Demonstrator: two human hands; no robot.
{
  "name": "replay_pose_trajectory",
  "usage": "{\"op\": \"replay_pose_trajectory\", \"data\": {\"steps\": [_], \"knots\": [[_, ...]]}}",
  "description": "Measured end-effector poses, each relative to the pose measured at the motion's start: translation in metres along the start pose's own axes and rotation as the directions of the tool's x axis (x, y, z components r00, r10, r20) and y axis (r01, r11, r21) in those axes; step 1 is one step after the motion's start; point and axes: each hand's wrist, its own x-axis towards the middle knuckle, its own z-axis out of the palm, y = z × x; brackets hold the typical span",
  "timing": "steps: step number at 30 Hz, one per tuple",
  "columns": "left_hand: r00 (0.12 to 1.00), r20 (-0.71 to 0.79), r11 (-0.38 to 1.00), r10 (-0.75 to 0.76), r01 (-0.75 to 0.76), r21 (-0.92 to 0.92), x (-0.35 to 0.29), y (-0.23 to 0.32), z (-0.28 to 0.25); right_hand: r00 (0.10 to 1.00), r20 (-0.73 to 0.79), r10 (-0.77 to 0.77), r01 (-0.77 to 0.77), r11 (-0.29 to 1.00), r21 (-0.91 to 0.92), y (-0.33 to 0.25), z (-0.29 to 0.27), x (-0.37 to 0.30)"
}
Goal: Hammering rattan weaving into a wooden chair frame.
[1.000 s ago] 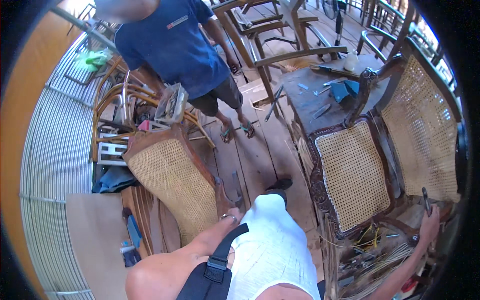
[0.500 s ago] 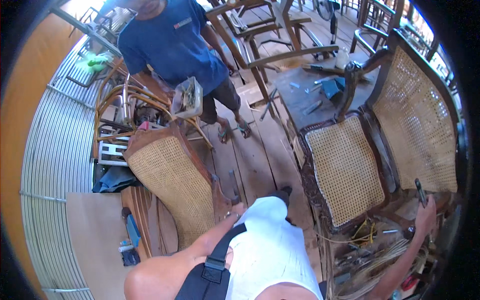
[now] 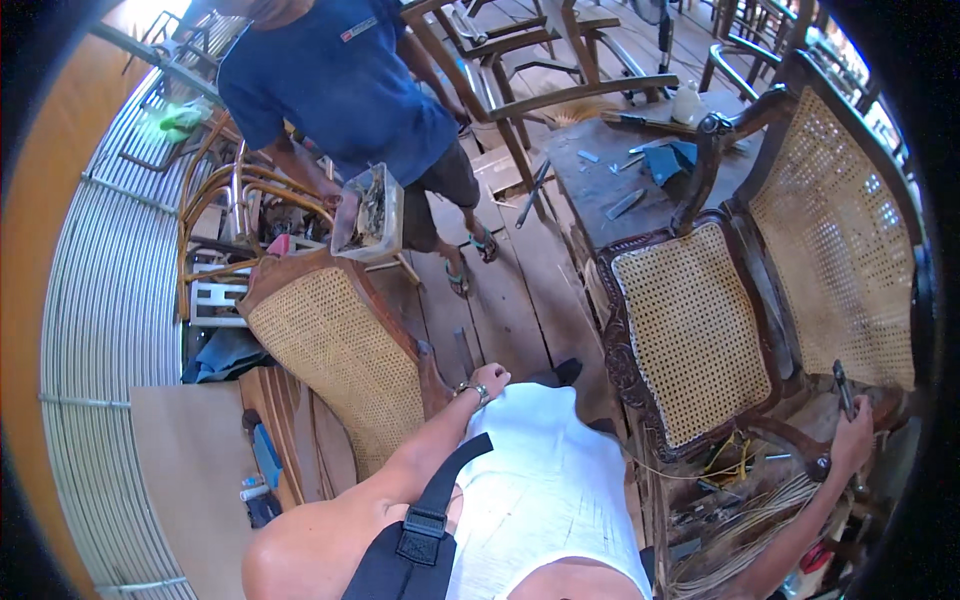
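Note:
My left hand (image 3: 490,378), with a watch on its wrist, hovers by the edge of my white shirt, near the wooden arm of a cane-woven chair (image 3: 345,345). Its fingers are loosely bent and apart, and nothing shows in them. Far to the right, my right hand (image 3: 853,437) is closed around a slim dark hand tool (image 3: 843,388), which points upward; its exact kind is unclear. Behind that tool stands a carved dark-wood armchair with a cane back (image 3: 835,240) and a cane seat (image 3: 690,335).
Ahead, a person in a blue shirt (image 3: 335,85) holds a clear plastic box (image 3: 368,215) of scraps. Beyond the carved chair, a work surface (image 3: 590,200) bears blue cloth and tools. Loose cane strands (image 3: 745,525) lie at lower right. Ribbed metal tubing (image 3: 95,300) lines the left.
My left hand has risen away from the cane chair's arm. The person in blue has shifted, with the box now lower and closer. My right hand keeps its tool almost in place.

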Motion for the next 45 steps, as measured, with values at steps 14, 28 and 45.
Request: {"op": "replay_pose_trajectory", "data": {"steps": [14,28,45], "knots": [[0.965,0.231,0.985,-0.123,0.09,0.146,-0.103,-0.196,0.138,0.993,-0.088,-0.075,0.076,0.997,0.013,0.0,0.013,0.014],[0.968,-0.222,-0.234,-0.12,-0.244,-0.941,-0.158,-0.009,-0.049,0.981,-0.036,-0.193,0.196,0.965,0.176,0.007,0.009,0.017],[0.903,-0.428,-0.43,0.033,-0.374,-0.822,-0.162,-0.033,-0.291,0.968,0.04,-0.249,0.248,0.969,0.016,0.008,0.001,0.022]]}}
